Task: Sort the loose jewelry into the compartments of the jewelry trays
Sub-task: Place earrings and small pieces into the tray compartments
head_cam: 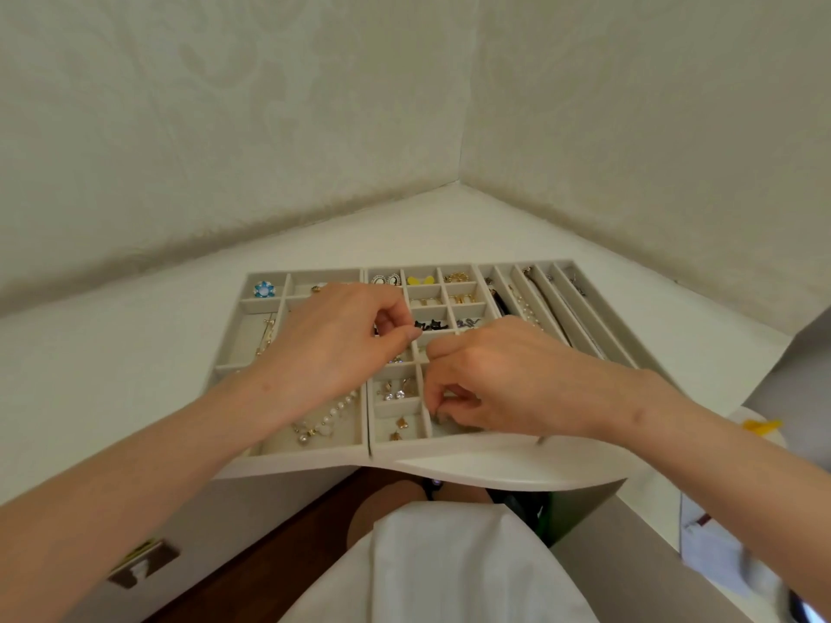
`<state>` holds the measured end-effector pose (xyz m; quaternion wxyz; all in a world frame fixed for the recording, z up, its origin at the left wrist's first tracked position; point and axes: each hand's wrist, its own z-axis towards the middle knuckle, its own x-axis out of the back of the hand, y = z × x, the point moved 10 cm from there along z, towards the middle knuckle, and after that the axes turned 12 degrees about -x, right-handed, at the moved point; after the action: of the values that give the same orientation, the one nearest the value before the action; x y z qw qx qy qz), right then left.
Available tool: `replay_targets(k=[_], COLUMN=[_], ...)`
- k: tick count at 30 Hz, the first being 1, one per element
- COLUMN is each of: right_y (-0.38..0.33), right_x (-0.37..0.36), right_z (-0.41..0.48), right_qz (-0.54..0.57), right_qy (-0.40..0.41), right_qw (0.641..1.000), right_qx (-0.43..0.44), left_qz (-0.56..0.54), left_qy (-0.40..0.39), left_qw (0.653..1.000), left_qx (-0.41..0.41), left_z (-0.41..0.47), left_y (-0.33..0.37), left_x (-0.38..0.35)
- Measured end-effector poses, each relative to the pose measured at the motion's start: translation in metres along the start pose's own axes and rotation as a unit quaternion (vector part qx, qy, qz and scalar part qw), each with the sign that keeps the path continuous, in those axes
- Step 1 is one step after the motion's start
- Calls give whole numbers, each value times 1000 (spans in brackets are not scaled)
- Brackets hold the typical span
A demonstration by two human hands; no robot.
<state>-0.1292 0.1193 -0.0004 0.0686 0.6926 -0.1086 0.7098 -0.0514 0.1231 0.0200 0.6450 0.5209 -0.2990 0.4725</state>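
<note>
Head view: both hands over the middle tray (390,448) of three jewelry trays.

Left hand (332,339): fingers curled, thumb and forefinger tips pressed together. Can't tell if a small piece sits between them.

Right hand (499,375): fingertips (438,409) curled down into a near-edge compartment (456,428). Whatever they pinch is hidden, so the grip content can't be told.

Black cat studs (429,326) lie just beyond the left pinch. Crystal earrings (398,391) and gold earrings (399,427) sit in the cells beside the right fingertips, on the thumb side. A pearl bracelet (328,418) lies under the left wrist, in the left tray (288,445).

Step, as judged: placing or picking a tiny piece at the right fingertips. To do it well:
- Pinch with the tips only and lower to the cell floor before letting go.
- Stay inside the dividers so the piece doesn't hop into the neighbour cell.
- Lift the left wrist clear of the bracelet.

Risk: a small item drops off the near rim.
</note>
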Motion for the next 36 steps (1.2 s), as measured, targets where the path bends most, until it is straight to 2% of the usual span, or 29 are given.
replay_targets(k=[7,16,19,22,26,33,36], right_y=[4,14,24,33,33,31,26], right_x=[-3,9,18,23,21,16,14], right_z=[-3,-4,-4,-3,-2,-3,-2], right_qz=[8,79,106,136,144,157,158], right_qy=[-60,-51,-22,5,7,2,3], right_qw=[998,994,992,987,985,983,984], right_qx=[-21,-55,-71,-91,-98,-97,-87], left_qz=[-11,-57,-66,-11,23,53,39], left_qy=[-2,-20,-67,-130,-139,-135,-124], left_qw=[1000,998,991,978,963,953,960], left_qx=[-8,-34,-90,-162,-229,-264,-250], left_z=[-2,-10,-16,-23,-25,-24,-22], left_y=[0,1,6,16,28,35,31], left_x=[0,3,-3,-17,-25,-32,-29])
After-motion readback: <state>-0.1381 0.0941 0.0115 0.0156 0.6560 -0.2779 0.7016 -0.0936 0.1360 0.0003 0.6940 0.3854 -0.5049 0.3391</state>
